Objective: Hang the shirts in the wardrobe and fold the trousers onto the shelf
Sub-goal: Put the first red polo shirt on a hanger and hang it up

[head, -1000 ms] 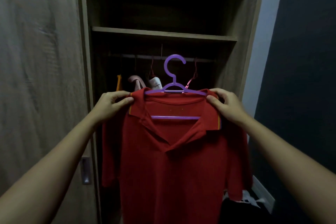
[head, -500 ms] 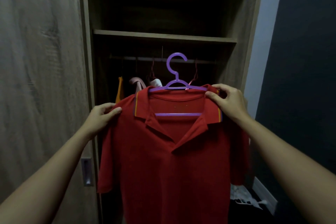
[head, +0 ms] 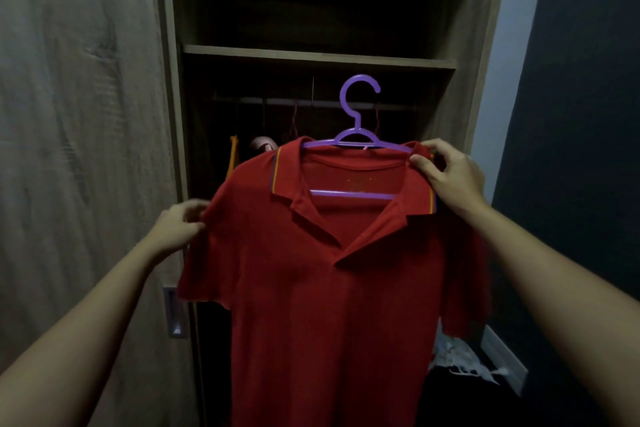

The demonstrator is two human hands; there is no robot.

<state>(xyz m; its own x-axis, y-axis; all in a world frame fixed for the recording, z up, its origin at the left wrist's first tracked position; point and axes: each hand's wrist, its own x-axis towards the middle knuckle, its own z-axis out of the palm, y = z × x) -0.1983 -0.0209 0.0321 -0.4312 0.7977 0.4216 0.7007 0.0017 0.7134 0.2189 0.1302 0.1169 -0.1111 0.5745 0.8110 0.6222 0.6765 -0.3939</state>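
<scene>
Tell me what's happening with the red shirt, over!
Left hand pinches red polo shirt's shoulder; right hand grips the other shoulder. Shirt on purple plastic hanger, hook not yet on metal wardrobe rail. Hanging clothes crowd the rail's left.

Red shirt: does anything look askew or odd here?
Yes: the shirt sits lopsided on the hanger; its shoulder by the left hand droops lower than the one the right hand pinches.

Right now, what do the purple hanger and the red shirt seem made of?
Purple hanger: likely moulded plastic, smooth, evenly coloured, with a thick rounded hook. Red shirt: soft matte fabric, possibly a cotton knit; it drapes and creases below the collar.
</scene>
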